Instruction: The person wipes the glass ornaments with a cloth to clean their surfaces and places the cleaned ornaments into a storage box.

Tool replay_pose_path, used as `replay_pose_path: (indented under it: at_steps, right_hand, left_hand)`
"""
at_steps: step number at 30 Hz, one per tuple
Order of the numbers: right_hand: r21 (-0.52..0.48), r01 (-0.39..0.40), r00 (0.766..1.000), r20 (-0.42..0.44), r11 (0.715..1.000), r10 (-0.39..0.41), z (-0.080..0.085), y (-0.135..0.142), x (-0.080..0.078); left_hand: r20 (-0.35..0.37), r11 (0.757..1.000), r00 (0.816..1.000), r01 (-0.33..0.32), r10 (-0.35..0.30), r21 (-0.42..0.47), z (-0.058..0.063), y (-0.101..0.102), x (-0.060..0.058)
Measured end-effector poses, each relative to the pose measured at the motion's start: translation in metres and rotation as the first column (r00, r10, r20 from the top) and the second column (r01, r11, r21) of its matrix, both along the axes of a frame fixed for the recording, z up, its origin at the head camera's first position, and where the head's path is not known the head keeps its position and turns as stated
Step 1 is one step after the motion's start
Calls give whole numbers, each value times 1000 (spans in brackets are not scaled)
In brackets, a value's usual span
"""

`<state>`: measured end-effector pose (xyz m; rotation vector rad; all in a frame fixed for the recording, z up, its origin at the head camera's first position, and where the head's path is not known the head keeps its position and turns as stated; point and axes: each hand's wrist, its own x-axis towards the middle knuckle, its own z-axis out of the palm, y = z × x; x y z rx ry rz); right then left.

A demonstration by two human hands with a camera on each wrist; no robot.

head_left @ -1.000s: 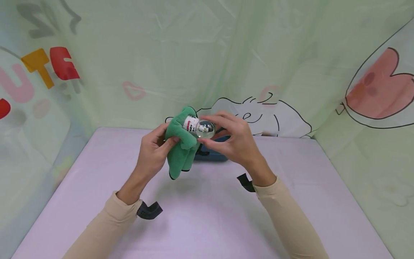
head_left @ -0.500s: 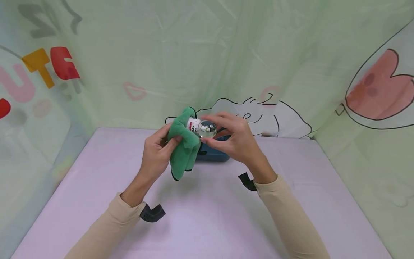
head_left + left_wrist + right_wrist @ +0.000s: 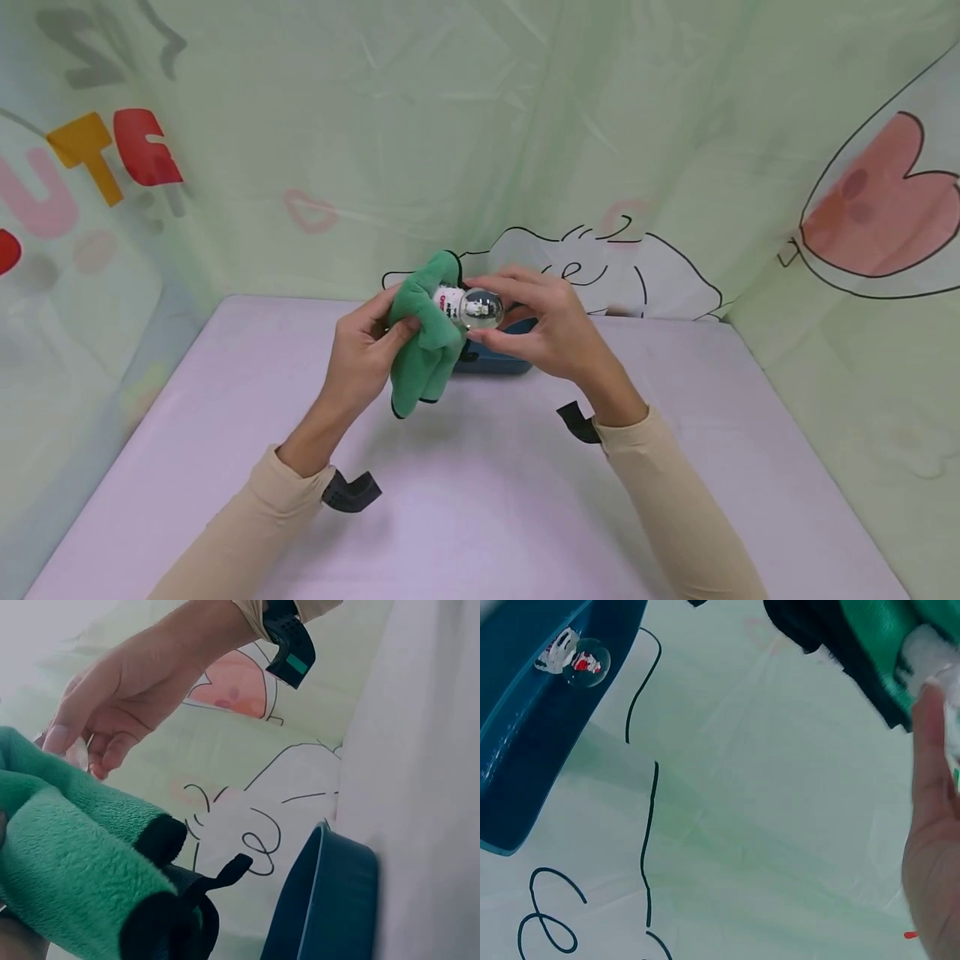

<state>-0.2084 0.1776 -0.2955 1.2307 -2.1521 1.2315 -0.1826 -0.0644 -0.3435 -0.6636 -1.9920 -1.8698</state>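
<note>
A small snow globe [image 3: 482,309] with a clear ball and a white, lettered base is held sideways above the table. My right hand [image 3: 551,325] pinches the ball between thumb and fingers. Wrapped against the base is a green plush cloth [image 3: 427,350] with dark edging, gripped by my left hand [image 3: 360,350], its thumb on top. The far side of the base is hidden in the folds. In the left wrist view the cloth [image 3: 75,832] hangs close to the camera, the right hand [image 3: 135,690] beyond it.
Behind the hands stands a blue bin [image 3: 495,358] on the pale table [image 3: 480,500]. Inside the bin, a second snow globe [image 3: 586,667] shows in the right wrist view. A printed curtain [image 3: 450,125] surrounds the table's back and sides.
The snow globe and both hands have shifted slightly right and the globe a little lower. The cloth's folds around the base have changed a bit. Both holds stay the same.
</note>
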Motion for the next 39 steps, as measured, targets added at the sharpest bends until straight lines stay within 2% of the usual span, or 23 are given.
replay_pose_path:
  at_steps: [5, 13, 19, 31, 35, 39]
  right_hand:
    - [16, 114, 993, -30, 993, -113, 1, -1, 0]
    - [21, 156, 984, 90, 988, -157, 2, 1, 0]
    - [79, 117, 987, 102, 990, -125, 0, 7, -7]
    - [167, -13, 985, 173, 986, -17, -2, 21, -26]
    - [243, -44, 974, 226, 969, -13, -6, 25, -36]
    - [328, -76, 950, 310, 942, -31, -9, 29, -47]
  left_hand:
    - [13, 1000, 1000, 17, -17, -15, 0, 2, 0]
    - [70, 999, 997, 28, -26, -40, -3, -4, -2]
    - [103, 998, 994, 48, -45, -33, -8, -9, -5]
    - [161, 979, 979, 149, -126, -136, -16, -25, -4]
    - [184, 974, 974, 164, -134, -158, -18, -32, -3]
    - [207, 973, 969, 168, -134, -158, -20, -40, -3]
